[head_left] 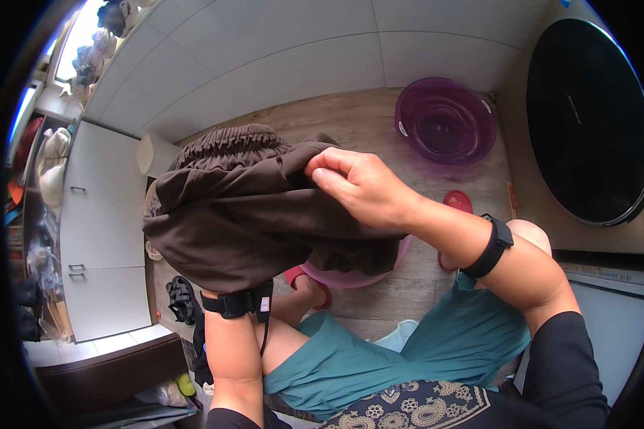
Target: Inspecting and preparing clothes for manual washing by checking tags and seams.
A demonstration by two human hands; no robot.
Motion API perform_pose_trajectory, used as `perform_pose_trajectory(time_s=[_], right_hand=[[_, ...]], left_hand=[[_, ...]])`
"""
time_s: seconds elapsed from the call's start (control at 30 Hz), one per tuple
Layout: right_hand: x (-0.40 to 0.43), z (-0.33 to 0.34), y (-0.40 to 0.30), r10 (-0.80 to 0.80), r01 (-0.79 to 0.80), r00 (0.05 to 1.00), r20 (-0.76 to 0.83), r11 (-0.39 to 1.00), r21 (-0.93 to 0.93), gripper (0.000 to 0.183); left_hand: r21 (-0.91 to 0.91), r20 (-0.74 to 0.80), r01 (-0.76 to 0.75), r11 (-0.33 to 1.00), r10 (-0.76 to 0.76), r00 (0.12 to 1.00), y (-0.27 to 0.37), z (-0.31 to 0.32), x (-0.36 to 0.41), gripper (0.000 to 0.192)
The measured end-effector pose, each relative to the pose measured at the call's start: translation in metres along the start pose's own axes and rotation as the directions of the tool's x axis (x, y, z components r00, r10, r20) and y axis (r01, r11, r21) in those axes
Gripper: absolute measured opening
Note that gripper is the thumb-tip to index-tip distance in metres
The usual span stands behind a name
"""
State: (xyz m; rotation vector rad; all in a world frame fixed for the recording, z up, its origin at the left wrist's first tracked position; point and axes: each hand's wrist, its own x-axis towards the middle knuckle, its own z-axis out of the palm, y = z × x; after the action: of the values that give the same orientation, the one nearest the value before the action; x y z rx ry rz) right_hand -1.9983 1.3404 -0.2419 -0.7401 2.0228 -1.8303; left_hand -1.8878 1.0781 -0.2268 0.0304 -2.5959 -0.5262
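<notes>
A dark brown garment [236,225] with an elastic gathered waistband [236,142], probably trousers or shorts, hangs bunched in front of me. My right hand [362,185] pinches a fold along its upper right edge between thumb and fingers. The cloth covers my left hand completely; only the left forearm [231,343] emerges from below it, so its grip is hidden. Under the hanging cloth, a pink basin [349,279] shows only its near rim and side.
A purple plastic basin [445,120] stands on the wood-look floor near the wall. At right is an appliance with a round black lid [590,120]. White cabinets [104,214] line the left, with black sandals [181,300] beside them. Red slippers [458,200] are on my feet.
</notes>
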Motion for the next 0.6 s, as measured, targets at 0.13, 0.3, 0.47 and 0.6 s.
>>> perform_pose_trajectory(time_s=[0.13,0.3,0.47,0.6], right_hand=[[0.006,-0.002,0.004,-0.140,0.182,0.980,0.145,0.920,-0.347,0.019],[0.007,-0.007,-0.002,0.153,0.099,0.946,0.286,0.704,-0.704,0.020],[0.005,-0.012,-0.009,0.220,0.012,0.953,0.210,0.662,-0.749,0.024],[0.017,-0.020,-0.013,0.298,-0.166,0.953,0.060,0.674,-0.720,0.030]], left_hand=[[-0.059,0.076,0.003,0.998,0.002,0.997,0.007,0.000,0.001,0.065],[-0.113,0.155,-0.010,0.994,0.027,0.987,0.019,0.007,-0.002,0.066],[-0.147,0.207,-0.009,0.989,0.039,0.978,0.030,0.007,-0.003,0.067],[-0.171,0.242,-0.006,0.985,0.048,0.969,0.035,0.006,-0.002,0.068]])
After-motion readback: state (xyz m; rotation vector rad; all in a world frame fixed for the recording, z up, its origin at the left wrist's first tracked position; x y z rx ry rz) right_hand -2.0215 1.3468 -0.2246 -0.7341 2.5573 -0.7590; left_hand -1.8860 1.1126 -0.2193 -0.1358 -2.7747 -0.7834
